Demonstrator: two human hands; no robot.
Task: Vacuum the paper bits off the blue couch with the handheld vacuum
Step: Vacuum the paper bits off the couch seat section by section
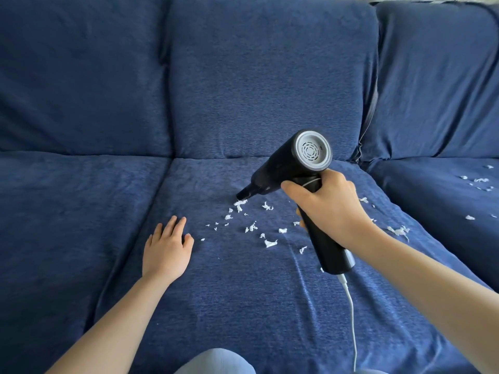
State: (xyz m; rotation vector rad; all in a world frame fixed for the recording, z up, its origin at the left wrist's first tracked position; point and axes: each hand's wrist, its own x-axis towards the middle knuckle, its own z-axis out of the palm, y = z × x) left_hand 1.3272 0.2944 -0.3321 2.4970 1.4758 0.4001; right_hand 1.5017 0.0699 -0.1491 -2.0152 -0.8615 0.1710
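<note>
- The handheld vacuum (290,168), black with a grey vented rear cap, is held right of centre in the frame, its body angled down and to the left.
- Its handle is gripped by the right hand (328,209): the fingers (299,190) are curled tightly around the handle just under the body, with the thumb side turned towards the nozzle.
- The nozzle (244,194) is seen right at a small white clump at the middle of the frame; whether the tip actually touches the fabric cannot be told from this angle.
- The paper bits (252,226) are scattered over the centre seat cushion of the blue couch (81,198), from the nozzle tip down and to the right, below the vacuum.
- More bits (398,230) are found to the right of the wrist, and a further patch (478,182) lies on the neighbouring seat at the right edge of the frame.
- The left hand (167,251) is laid palm down on the cushion at centre left, its fingers (170,225) straight and slightly spread, just left of the nearest scraps and touching none of them.
- A white cable (351,314) is plugged into the base of the handle and is trailed down to the bottom edge of the frame.
- A patch of light grey-blue cloth (216,361) is seen at the bottom centre.
</note>
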